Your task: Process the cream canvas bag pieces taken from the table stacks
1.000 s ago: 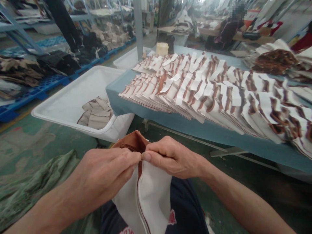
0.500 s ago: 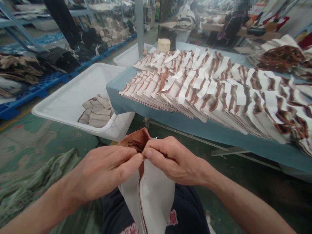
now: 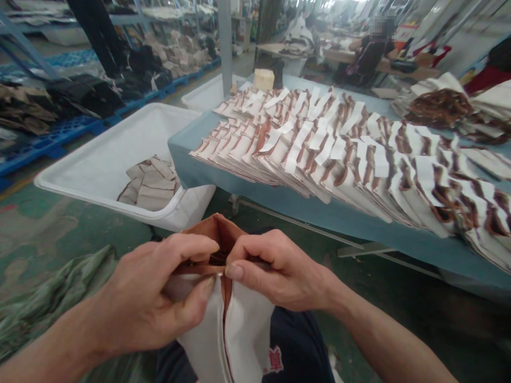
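Over my lap stands a cream boot upper with a brown lining, its open top facing up and a seam running down the front. At the rim beside that seam, my right hand pinches the edge between thumb and fingers. My left hand holds the rim on the other side, thumb on the outer face and index finger raised off the edge. Its other fingers are partly hidden. The inside of the upper is dark and mostly covered by my hands.
Rows of similar cream pieces with white strips lie on a blue-covered table ahead. Left of it, a white tub holds folded beige pieces. Green cloth lies at lower left. A person sits in the background.
My left hand's thumb and index finger have spread from their pinch at the seam, and the hand has shifted left. The right hand keeps its pinch. The upper's mouth looks wider.
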A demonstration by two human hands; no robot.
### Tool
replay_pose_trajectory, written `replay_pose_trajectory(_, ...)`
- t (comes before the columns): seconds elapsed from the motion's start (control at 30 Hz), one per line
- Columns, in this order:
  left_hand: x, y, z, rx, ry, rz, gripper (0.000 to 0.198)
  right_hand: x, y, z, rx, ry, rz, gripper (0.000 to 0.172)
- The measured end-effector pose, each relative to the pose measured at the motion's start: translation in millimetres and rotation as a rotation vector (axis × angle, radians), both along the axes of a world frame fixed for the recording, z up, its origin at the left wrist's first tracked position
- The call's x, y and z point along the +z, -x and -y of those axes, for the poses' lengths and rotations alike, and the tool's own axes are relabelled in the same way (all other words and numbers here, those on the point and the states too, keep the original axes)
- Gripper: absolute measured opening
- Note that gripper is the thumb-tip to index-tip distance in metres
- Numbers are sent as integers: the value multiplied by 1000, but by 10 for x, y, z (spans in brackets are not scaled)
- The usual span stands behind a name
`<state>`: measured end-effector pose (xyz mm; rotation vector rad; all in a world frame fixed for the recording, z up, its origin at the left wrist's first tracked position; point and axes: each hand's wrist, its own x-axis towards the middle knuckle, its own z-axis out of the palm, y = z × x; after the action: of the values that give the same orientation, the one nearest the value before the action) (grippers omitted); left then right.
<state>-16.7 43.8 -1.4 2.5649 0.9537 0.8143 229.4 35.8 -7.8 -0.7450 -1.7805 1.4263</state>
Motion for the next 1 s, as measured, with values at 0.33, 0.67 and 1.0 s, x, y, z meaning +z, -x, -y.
replay_pose_trajectory(0.33, -26, -8, -182, -203, -55, -15, 41, -90, -51, 48, -112, -441, 172, 24)
replay_pose_trajectory(0.67, 11, -23, -139, -326, 18, 9, 46, 49, -87, 70, -14, -572, 308, 25)
replay_pose_trajectory(1.0, 194, -126, -19, -222, 80, -3, 33, 49, -221, 11, 6, -535, 245, 25)
